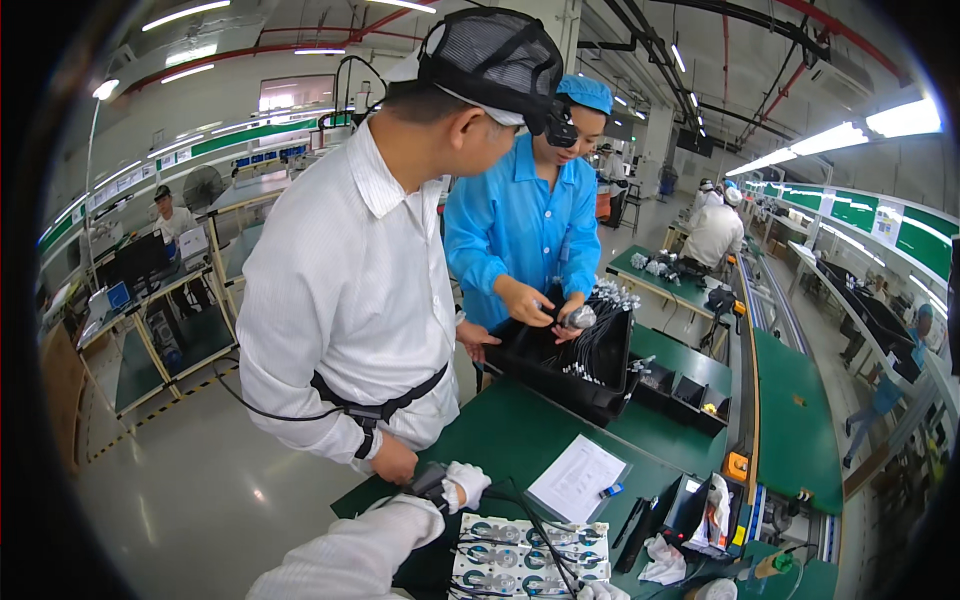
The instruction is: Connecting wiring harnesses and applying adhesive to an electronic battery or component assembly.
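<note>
My left hand point(465, 486), in a white glove with a dark device strapped at the wrist, hovers by the upper left corner of a white tray point(462, 572). Its fingers look curled in; whatever they hold, if anything, is hidden. Rows of round parts with clear and teal pieces point(490, 556) fill the tray, and black cables point(545, 535) run across it. Only the top of my gloved right hand point(602, 592) shows, at the tray's lower right by the picture's lower edge. Its fingers are cut off from view.
A person in white stands close on the left, one hand point(395, 461) near my left wrist. Another, in blue, holds a silver part point(578, 318) over a black bin point(560, 385) of cabled parts. Paper point(578, 478), a black box point(690, 510) and a crumpled cloth point(662, 560) lie on the green table point(480, 425).
</note>
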Action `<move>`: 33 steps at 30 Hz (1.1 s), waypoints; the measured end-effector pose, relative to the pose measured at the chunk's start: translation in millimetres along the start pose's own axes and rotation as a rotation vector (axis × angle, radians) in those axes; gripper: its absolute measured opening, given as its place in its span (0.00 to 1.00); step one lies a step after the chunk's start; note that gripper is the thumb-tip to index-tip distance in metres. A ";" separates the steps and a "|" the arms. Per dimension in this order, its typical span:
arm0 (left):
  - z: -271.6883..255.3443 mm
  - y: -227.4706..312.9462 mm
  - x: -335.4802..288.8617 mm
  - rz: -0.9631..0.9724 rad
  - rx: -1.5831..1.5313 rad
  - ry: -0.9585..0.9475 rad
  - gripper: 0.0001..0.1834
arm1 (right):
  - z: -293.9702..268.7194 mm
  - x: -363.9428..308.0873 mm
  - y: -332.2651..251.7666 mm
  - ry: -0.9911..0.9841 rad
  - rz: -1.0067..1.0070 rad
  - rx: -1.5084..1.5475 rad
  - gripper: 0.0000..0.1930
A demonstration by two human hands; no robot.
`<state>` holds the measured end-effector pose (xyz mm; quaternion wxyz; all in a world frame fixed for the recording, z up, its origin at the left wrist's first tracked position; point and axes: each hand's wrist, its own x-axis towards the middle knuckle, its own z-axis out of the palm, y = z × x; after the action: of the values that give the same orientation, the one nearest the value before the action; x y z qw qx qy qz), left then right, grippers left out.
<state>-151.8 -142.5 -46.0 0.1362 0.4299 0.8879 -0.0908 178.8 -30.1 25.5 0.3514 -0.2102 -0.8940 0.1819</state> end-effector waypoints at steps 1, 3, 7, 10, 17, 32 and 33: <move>-2.6 -0.8 -8.1 -0.027 -0.015 0.026 0.25 | -1.7 -1.3 -0.1 -0.007 0.003 0.015 0.07; -14.5 -5.3 -27.1 -0.034 -0.046 0.094 0.34 | -3.9 -2.9 -3.1 -0.005 0.001 0.023 0.06; -34.4 7.5 -73.8 0.260 -0.491 0.431 0.25 | -0.8 -1.7 -2.0 -0.021 -0.021 0.007 0.06; -35.9 30.4 -106.1 0.419 -0.500 0.497 0.18 | 12.4 4.1 27.5 0.024 -0.223 0.017 0.16; -35.8 41.6 -141.8 0.313 -0.474 0.705 0.10 | 14.3 53.0 -11.3 -0.492 0.007 0.382 0.20; -75.4 84.9 -46.0 0.608 -0.460 0.203 0.35 | 60.8 61.4 1.6 -0.384 -0.086 -0.013 0.28; -75.8 84.7 -36.8 0.591 -0.405 0.129 0.31 | 62.8 59.8 5.6 -0.375 -0.081 -0.012 0.27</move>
<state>-75.6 -96.6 33.8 0.1826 0.6371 0.7321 0.1577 96.2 -6.4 12.8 0.1844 -0.1385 -0.9527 0.1980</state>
